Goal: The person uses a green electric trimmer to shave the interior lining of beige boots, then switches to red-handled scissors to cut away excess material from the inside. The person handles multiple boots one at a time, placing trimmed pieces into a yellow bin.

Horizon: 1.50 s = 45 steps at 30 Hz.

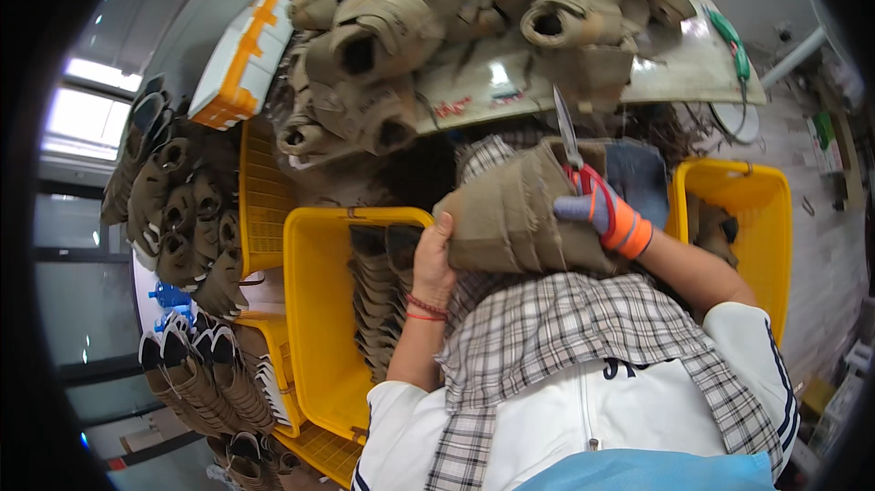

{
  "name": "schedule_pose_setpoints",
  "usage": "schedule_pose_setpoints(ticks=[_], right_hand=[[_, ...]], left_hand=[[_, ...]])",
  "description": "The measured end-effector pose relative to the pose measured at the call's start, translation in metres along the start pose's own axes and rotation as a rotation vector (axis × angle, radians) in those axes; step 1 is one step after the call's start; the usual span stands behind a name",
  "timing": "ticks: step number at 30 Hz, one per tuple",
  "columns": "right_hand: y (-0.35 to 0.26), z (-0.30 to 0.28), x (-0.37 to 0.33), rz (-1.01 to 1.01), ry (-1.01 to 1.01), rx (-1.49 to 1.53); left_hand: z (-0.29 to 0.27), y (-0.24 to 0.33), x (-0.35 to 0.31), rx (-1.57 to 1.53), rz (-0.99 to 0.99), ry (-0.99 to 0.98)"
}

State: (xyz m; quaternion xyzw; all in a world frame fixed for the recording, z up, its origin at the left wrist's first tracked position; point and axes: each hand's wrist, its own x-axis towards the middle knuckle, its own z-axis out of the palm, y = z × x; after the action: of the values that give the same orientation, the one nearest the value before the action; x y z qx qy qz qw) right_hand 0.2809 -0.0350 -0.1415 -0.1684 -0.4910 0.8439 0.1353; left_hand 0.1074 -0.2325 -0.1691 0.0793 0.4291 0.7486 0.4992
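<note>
My bare left hand [435,265] grips the left end of a bundle of khaki fabric pieces [510,208] lying across my lap, its thumb on top. Frayed edges and loose threads run across the bundle. In my right hand [612,217], which wears a purple and orange glove, is a pair of scissors [567,131] with red handles. The blades point up and away, past the bundle's far edge, and the gloved fingers lie against the bundle's right side. A dark blue-grey piece of cloth [636,183] shows behind that hand. A checked apron [547,322] covers my lap.
More khaki rolled bundles [401,21] crowd the white table [670,76] ahead. A green-handled tool [729,42] lies at its right edge. Yellow crates [314,309] stand to my left, with stacked khaki pieces [374,295]; another yellow crate [770,208] stands right.
</note>
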Motion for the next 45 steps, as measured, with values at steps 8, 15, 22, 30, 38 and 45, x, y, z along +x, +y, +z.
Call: schedule_pose_setpoints(ticks=[8,15,22,30,38,45], right_hand=[[0.053,-0.023,0.001,-0.184,0.081,-0.536],[0.055,-0.040,-0.008,-0.231,0.198,-0.461],[0.024,-0.050,-0.019,0.124,0.217,-0.131],[-0.102,0.006,-0.003,-0.484,0.418,-1.332],[-0.114,0.038,0.022,-0.597,0.374,-1.680],[-0.112,0.045,0.037,-0.577,0.341,-1.766]], left_hand=[[-0.015,0.006,0.016,0.887,0.190,0.227],[0.026,0.166,0.109,2.132,1.338,0.381],[0.062,0.240,0.155,2.156,1.495,0.053],[0.135,0.181,0.053,2.304,1.476,0.014],[0.127,0.132,0.029,2.347,1.437,-0.066],[0.123,0.124,0.021,2.398,1.401,-0.046]])
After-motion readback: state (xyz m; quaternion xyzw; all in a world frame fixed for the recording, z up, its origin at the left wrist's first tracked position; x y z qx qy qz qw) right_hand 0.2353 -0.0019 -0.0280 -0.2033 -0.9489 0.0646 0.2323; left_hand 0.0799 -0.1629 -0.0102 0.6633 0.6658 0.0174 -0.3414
